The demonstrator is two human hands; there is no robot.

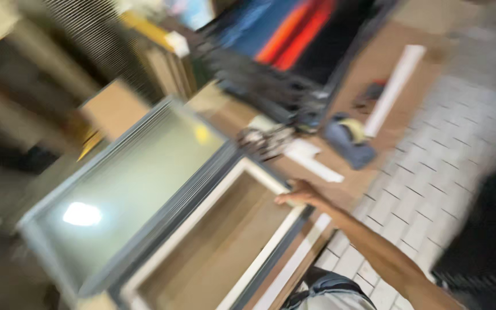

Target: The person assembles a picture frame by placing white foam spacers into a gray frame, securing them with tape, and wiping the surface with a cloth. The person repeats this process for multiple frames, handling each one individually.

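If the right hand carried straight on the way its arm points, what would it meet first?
The right hand already rests on the white-edged frame; going on up-left, it would likely cross that frame and reach the grey-framed glass panel, though blur obscures depth.

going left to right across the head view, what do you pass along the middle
glazed grey frame → white-edged frame with the right hand on its rim → blue bundle → long white strip → pale brick paving
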